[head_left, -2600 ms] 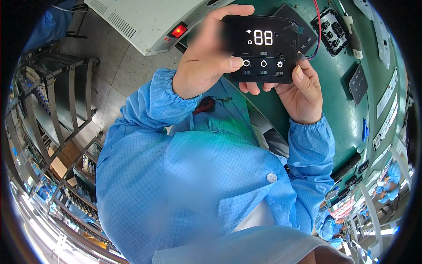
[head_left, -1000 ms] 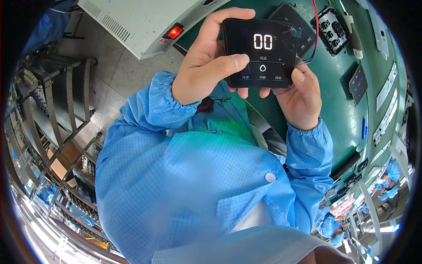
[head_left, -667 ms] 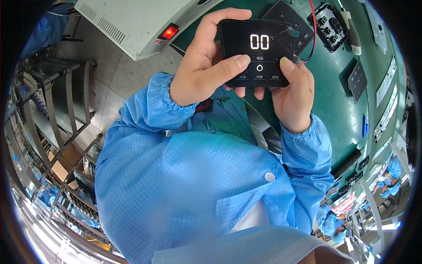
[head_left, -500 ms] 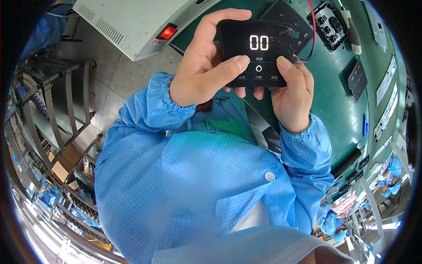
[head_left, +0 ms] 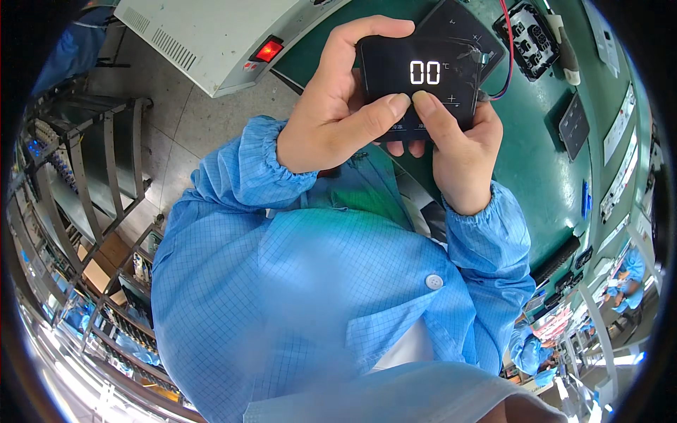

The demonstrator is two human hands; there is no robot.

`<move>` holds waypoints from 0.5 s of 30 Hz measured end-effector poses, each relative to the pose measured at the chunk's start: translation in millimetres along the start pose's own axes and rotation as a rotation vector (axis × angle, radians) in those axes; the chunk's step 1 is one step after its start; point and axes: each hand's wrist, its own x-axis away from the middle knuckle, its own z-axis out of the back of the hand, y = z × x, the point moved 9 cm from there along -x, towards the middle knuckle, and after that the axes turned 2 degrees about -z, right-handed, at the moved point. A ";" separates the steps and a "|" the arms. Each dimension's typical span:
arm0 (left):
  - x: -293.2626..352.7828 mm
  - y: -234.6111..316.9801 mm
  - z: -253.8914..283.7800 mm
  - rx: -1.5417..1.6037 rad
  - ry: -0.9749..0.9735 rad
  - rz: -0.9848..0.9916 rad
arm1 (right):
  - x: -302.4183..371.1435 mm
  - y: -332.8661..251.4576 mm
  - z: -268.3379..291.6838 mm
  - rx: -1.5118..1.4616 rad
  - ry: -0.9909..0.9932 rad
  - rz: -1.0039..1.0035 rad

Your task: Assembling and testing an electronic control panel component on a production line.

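Observation:
Between my two hands is a black touch control panel (head_left: 388, 67) with lit white digits, raised above the green table. My left hand (head_left: 331, 120) grips its left side, with the thumb on the panel's lower face and a finger stretched along the top edge. My right hand (head_left: 462, 144) holds the lower right part, its thumb pressed on the face close beside the left thumb. A red and dark wire (head_left: 509, 63) runs by the panel's right side. Some fingertips show beneath the lower edge; the rest of the fingers behind the panel are hidden.
Behind the held panel lies another black panel (head_left: 451, 28) on the green table (head_left: 529, 183). At the upper left stands a grey metal box (head_left: 204, 35) with a lit red switch (head_left: 269, 49). To the right are a black housing (head_left: 529, 42), a screwdriver-like tool (head_left: 566, 60) and a smaller black panel (head_left: 574, 127).
My right thumb has moved left across the panel's face, up to the left thumb. The panel has shifted slightly right and down. Different lit marks show on its lower part.

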 end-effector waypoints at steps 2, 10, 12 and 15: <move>-2.0 3.3 -9.2 0.074 -0.107 -0.087 | -0.1 0.7 0.6 -0.007 0.005 -0.013; -2.8 5.7 -12.0 0.066 -0.122 -0.077 | 1.1 0.7 2.9 -0.023 0.014 0.017; -3.0 5.2 -11.3 0.070 -0.126 -0.074 | 1.0 -0.4 1.9 0.003 0.010 0.027; -3.0 3.3 -11.6 0.091 -0.155 -0.075 | 0.0 2.9 5.7 -0.029 0.019 0.020</move>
